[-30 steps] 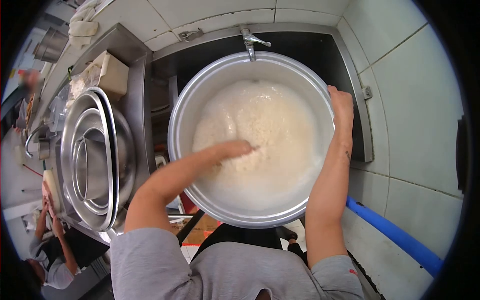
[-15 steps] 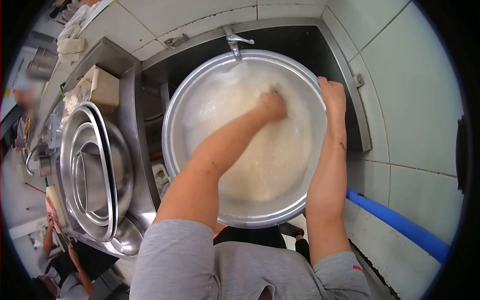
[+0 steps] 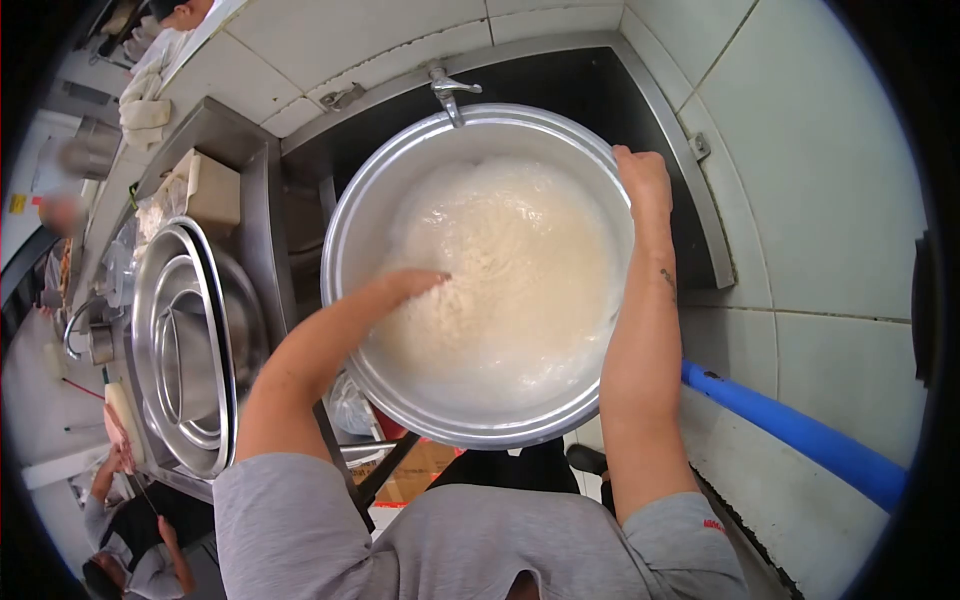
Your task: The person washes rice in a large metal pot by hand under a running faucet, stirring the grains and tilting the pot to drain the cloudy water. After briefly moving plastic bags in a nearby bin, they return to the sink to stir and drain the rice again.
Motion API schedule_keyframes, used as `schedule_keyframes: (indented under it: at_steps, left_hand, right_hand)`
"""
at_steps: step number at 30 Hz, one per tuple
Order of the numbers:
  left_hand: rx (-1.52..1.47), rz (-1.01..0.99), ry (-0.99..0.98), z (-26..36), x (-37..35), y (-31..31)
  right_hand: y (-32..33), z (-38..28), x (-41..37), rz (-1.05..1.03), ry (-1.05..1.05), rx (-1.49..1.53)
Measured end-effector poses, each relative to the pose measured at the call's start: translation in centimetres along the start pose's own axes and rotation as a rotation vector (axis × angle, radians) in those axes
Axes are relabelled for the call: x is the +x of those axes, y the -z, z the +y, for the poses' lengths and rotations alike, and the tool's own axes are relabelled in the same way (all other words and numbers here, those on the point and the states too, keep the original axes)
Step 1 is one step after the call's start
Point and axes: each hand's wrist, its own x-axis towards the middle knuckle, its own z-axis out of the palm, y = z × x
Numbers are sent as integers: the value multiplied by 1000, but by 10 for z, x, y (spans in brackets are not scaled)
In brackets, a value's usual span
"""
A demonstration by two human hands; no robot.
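A large round metal pot [image 3: 385, 165] sits in the sink under the tap. Inside it is milky water with pale grains that look like rice [image 3: 500, 265]. My left hand [image 3: 415, 282] dips into the water left of the pot's middle; its fingers are under the surface and blurred, so whether it holds anything is hidden. My right hand [image 3: 645, 182] is closed over the pot's right rim, near the back.
A tap [image 3: 450, 90] stands at the pot's far edge. To the left, stacked metal bowls [image 3: 150, 340] and a white plastic container [image 3: 212, 190] rest on the steel counter. A blue pole [image 3: 790, 430] slants at right. Another person [image 3: 140, 545] works at far left with a knife.
My left hand has swept from the pot's far right side toward its near left, stirring the water and grains. My right hand keeps its hold on the rim.
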Motion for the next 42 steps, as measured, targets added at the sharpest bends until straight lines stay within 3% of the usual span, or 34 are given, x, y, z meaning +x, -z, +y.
schedule_keyframes:
  at_steps: [6, 7, 9, 13, 16, 18, 22, 23, 26, 32, 36, 42]
  left_hand:
    - [-415, -40, -397, 77, -25, -101]
    - [-310, -64, -450, 97, -21, -110]
    - [319, -87, -546, 146, -12, -109]
    - [754, 202, -666, 194, 30, -77]
    - [931, 351, -397, 207, 64, -20]
    - [909, 515, -193, 195, 77, 17]
    - [840, 356, -161, 94, 112, 76]
    - [756, 285, -96, 82, 93, 82]
    - [508, 75, 96, 73, 4, 78]
    - [276, 24, 146, -9, -22, 26]
    - [119, 25, 30, 10, -25, -34]
    - [-319, -11, -127, 117, -5, -110]
  right_hand:
    - [4, -6, -10, 32, 5, -23]
    - [5, -8, -11, 27, 3, -27]
    - [8, -11, -14, 15, -2, -38]
    - [5, -8, -11, 41, -2, -22]
    - [4, -5, -8, 22, 8, -25]
    - [7, -7, -11, -5, -6, -16]
    - [1, 0, -2, -19, -13, -4]
    - [2, -1, -3, -24, -13, 3]
    - [4, -2, -2, -47, -13, 8]
    - [6, -5, -5, -49, -41, 1]
    - [8, -8, -9, -72, -45, -9]
    - [8, -10, -12, -20, -39, -30]
